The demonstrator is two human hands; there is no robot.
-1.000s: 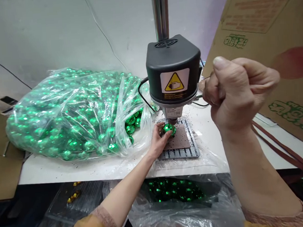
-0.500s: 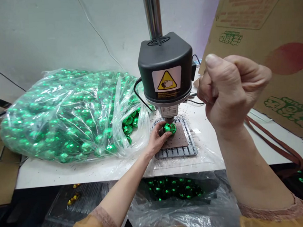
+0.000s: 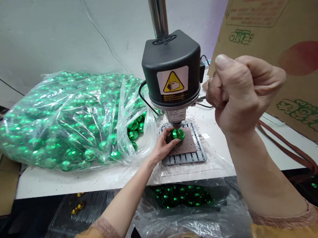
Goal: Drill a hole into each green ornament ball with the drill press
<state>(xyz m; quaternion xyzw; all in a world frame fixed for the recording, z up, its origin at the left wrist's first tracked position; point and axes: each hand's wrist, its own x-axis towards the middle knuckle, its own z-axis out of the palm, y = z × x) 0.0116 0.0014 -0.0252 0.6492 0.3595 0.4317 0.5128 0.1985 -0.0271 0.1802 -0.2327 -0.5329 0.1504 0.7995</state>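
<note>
My left hand (image 3: 163,144) has its thumb and fingers closed round a green faceted ball (image 3: 178,134). The ball sits on a brown square pad (image 3: 187,146), which lies on the slotted grey base (image 3: 184,160) of a bench drill press (image 3: 172,71). Directly above the ball is the press's chuck (image 3: 177,125), and any drill bit is too small to make out. Raised at the right of the machine head, my right hand (image 3: 241,91) is wrapped in a fist round the thin metal lever (image 3: 201,99), most of which the fingers hide.
A large clear plastic bag (image 3: 66,121) of green balls fills the table's left side. More green balls (image 3: 183,196) lie in a plastic-lined container below the front edge. Cardboard boxes (image 3: 296,98) stand at right and left. Dark shavings dot the white table (image 3: 84,182).
The view has shifted very slightly, so the machine head and bag appear a little further left. Both hands keep their grips, and the ball stays under the chuck.
</note>
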